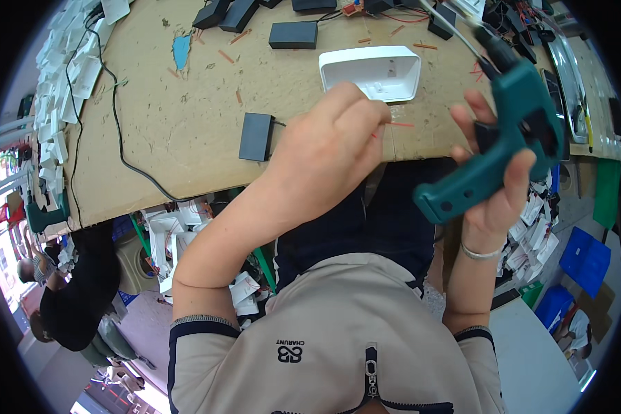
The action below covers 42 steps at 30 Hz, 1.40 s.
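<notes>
My left hand [328, 141] is closed over the near edge of the workbench, fingertips pinched together. A thin red wire [401, 125] pokes out from those fingers. Just beyond them lies an open white plastic housing [370, 81], hollow side up. To the left of the hand rests a black rectangular box [256, 136] with a short black lead. At the right my right hand [498, 200] holds a dark green glue gun [514, 131] raised above the bench edge, nozzle end away from me. Its grip lies across the palm, with the fingers loosely around it.
Several black boxes [293, 35] and loose wires lie along the bench's far side. A black cable [117, 131] runs down the left, beside stacked white housings [58, 76]. More white parts [531, 238] are piled low on the right. Another person [76, 297] is at lower left.
</notes>
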Available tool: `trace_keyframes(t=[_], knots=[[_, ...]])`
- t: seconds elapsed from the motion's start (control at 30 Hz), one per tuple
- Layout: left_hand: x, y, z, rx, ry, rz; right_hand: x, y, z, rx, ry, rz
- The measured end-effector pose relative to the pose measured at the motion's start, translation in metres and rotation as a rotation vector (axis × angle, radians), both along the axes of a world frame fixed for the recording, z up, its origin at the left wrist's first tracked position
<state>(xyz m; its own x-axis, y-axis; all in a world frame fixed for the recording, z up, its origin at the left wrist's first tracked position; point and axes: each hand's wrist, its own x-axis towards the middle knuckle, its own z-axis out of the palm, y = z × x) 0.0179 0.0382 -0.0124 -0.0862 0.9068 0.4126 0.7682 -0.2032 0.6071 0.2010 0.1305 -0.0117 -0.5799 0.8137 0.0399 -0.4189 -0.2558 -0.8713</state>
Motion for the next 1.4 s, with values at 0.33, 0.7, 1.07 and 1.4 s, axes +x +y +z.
trace_keyframes(t=[0.33,0.7,1.07,1.4], knots=[[-0.008,0.015,0.002,0.140,0.170,0.091,0.056,-0.049,0.012,0.111,-0.323,-0.265],[-0.015,0.034,0.028,0.229,0.401,0.118,0.065,-0.076,0.012,0.093,-0.462,-0.242],[-0.020,0.041,0.019,-0.016,-0.023,0.142,0.045,-0.086,0.011,0.090,-0.614,-0.249],[-0.040,0.060,0.003,0.357,0.187,-0.176,0.044,-0.087,0.011,0.125,-0.617,-0.279]])
